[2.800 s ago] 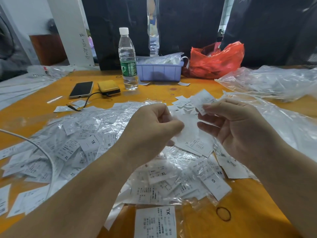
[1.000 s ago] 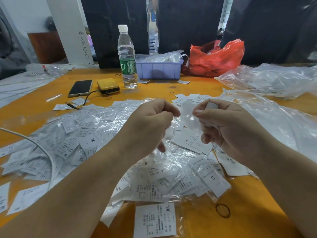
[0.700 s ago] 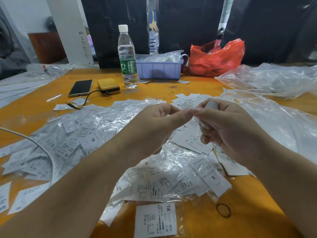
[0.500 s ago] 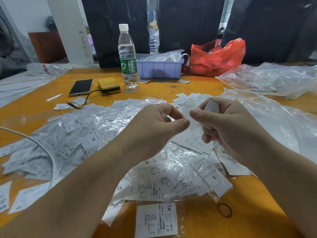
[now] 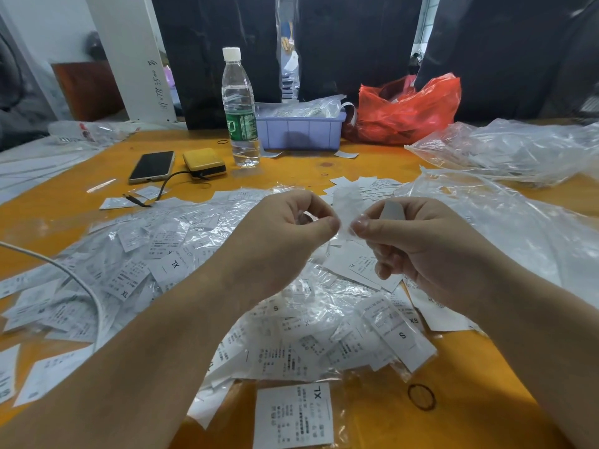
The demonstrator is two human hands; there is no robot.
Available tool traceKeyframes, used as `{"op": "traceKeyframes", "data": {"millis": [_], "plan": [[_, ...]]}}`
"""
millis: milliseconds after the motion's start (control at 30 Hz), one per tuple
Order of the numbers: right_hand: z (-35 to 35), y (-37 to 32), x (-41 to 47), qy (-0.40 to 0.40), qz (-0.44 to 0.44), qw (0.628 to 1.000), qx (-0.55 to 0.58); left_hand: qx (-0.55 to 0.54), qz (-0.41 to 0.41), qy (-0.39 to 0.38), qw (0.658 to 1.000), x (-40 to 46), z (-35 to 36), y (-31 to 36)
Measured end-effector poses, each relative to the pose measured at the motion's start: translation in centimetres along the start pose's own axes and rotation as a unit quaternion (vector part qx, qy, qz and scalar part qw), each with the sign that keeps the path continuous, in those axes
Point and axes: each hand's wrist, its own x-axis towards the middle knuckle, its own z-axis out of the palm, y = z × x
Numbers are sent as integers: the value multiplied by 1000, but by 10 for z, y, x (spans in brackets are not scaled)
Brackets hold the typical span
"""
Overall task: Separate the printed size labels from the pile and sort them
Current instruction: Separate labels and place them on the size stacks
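A wide pile of white printed size labels (image 5: pixel 155 254) in clear plastic sleeves covers the orange table (image 5: pixel 372 422). Marks such as XL, S and XS show on some. My left hand (image 5: pixel 282 234) and my right hand (image 5: pixel 418 244) are raised over the pile's middle, fingertips almost meeting. Between them they pinch a small clear sleeve (image 5: pixel 345 218). My right hand also grips a white label (image 5: pixel 390 209) that sticks up behind its fingers. A loose stack of bare labels (image 5: pixel 359 267) lies under my right hand. One XL label (image 5: pixel 293 416) lies alone at the front.
A water bottle (image 5: pixel 240 115), a phone (image 5: pixel 151 166) and a yellow box (image 5: pixel 204 163) with a cable stand at the back. A lilac bin (image 5: pixel 299 132), a red bag (image 5: pixel 411 111) and crumpled clear plastic (image 5: pixel 518 150) lie behind and to the right. A rubber band (image 5: pixel 421 396) lies front right.
My hands have come together from apart. The large label once held spread between them is gone from view; now both pinch a small clear sleeve, with a label upright in my right hand.
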Motion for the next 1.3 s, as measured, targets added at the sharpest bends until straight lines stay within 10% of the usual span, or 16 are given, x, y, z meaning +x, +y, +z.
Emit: {"op": "traceKeyframes", "data": {"millis": [433,1300], "plan": [[0,1,0,-12,10,1000,-19,101,149,32,983,-4,1,4],[3,-3,-5,-64,-13,995,-74,117,130,76,982,-4,1,7]]}}
